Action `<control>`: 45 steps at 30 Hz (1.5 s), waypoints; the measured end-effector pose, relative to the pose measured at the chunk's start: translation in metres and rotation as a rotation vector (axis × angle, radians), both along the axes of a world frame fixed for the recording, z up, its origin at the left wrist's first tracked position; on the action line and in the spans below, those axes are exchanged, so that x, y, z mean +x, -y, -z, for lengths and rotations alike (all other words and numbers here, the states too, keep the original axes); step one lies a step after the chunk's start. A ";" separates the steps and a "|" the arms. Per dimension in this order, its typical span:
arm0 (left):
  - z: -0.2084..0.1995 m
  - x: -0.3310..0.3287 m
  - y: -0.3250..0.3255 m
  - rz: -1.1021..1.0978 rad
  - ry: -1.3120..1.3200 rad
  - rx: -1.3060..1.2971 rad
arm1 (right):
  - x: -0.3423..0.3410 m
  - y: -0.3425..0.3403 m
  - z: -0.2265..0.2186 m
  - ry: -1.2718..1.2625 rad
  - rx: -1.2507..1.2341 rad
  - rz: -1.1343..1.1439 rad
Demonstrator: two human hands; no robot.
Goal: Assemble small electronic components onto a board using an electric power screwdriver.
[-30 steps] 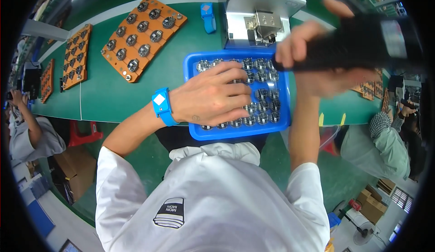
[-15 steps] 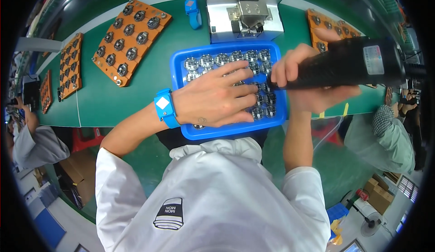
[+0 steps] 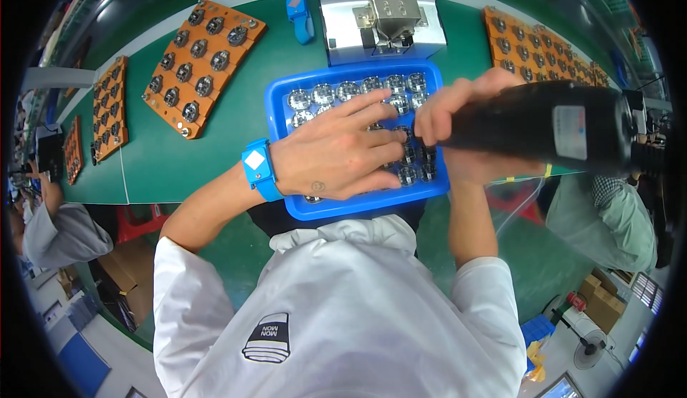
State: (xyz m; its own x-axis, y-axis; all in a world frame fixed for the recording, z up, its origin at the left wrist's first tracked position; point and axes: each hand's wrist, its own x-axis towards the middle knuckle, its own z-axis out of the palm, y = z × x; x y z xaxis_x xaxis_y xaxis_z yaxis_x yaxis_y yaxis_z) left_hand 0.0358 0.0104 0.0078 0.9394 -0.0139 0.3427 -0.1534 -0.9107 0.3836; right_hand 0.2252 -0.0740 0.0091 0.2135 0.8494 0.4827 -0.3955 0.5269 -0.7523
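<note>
At frame centre, my spread left hand [image 3: 340, 154] covers round parts [image 3: 299, 99] in the blue tray [image 3: 358, 206], apparently steadying them; my right hand [image 3: 449, 101] grips the black tool [image 3: 515, 124] near its front, likely for control.

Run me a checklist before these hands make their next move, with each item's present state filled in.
1. Black, thick-bodied handheld tool gripped: ok, the right hand is wrapped around it.
2. Tool's tip lined up on a part: cannot tell, the fingers hide it.
3. Bright blue, rectangular shallow tray within reach: ok, the left hand is spread over it.
4. Every round, silvery, clear-looking part in view: not ok, the left hand covers some.
5. Blue band with a white diamond-shaped face on the left wrist: ok, it is worn.
6. Left fingertips pressing a part: cannot tell from above.
</note>
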 end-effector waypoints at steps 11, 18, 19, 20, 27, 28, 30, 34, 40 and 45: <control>-0.002 -0.002 0.000 -0.020 0.072 0.020 | 0.021 -0.032 -0.040 0.040 0.120 -0.258; -0.002 -0.007 -0.003 -0.036 0.007 0.042 | 0.003 -0.077 -0.072 -0.189 0.211 -0.032; -0.001 -0.007 -0.003 -0.036 0.018 0.040 | 0.000 -0.083 -0.073 -0.222 0.243 -0.019; -0.001 -0.008 -0.002 -0.040 0.017 0.041 | -0.004 -0.087 -0.075 -0.256 0.275 -0.005; -0.001 -0.009 -0.004 -0.031 0.041 0.044 | -0.027 -0.119 -0.065 -0.677 0.659 -0.570; -0.001 -0.009 -0.005 -0.029 0.032 0.050 | -0.028 -0.116 -0.064 -0.717 0.572 -0.576; -0.001 -0.008 -0.004 -0.031 0.032 0.046 | -0.024 -0.144 -0.063 -0.580 0.813 -0.563; -0.002 -0.009 -0.004 -0.045 0.029 0.046 | -0.031 -0.093 -0.063 -0.639 0.328 -0.140; -0.004 -0.010 -0.003 -0.037 -0.002 0.048 | -0.021 -0.158 -0.058 -0.353 1.101 -0.636; 0.000 -0.009 -0.003 -0.057 0.088 0.056 | -0.034 -0.063 -0.101 -0.287 0.068 0.170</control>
